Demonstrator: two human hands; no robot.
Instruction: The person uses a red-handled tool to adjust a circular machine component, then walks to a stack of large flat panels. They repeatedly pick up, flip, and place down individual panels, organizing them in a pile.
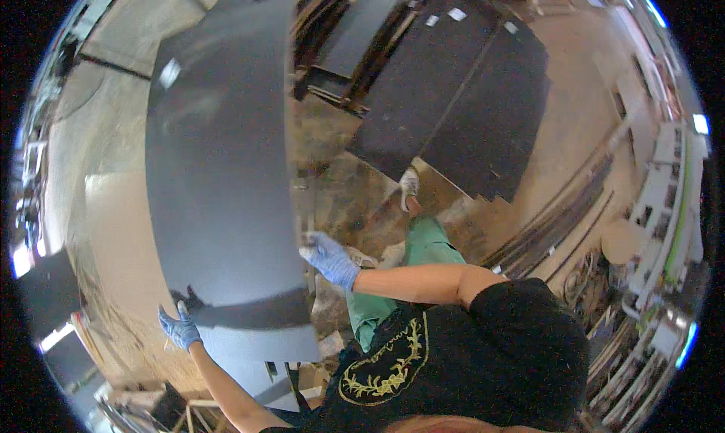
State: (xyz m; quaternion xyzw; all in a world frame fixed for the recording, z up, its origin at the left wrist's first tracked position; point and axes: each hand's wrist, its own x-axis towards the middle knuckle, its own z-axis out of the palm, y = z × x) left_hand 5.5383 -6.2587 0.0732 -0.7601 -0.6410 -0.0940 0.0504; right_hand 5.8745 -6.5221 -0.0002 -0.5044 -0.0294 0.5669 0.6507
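You are looking down at a workshop floor (113,206), pale and dusty on the left, littered with scraps in the middle. The largest thing in view is a big dark grey panel (219,153), which you hold out in front of you on the left side; it runs from near your body to the far top of the view, its long right edge bending with the lens. To the far right, several black boards (453,93) lie flat on the floor, side by side and overlapping. Along the right rim stand pale shelves or machines (664,199), too warped to tell apart, with long dark strips (559,214) lying on the floor before them.

Nearer you, your green trouser leg (423,244) and pale shoe (408,185) step toward the black boards.

Your right hand (329,258), in a blue glove, is closed on the panel's right edge, about midway along it. Your left hand (180,327), also blue-gloved, grips the panel at its near left corner, fingers curled over the edge. The two hands are well apart, the panel between them.
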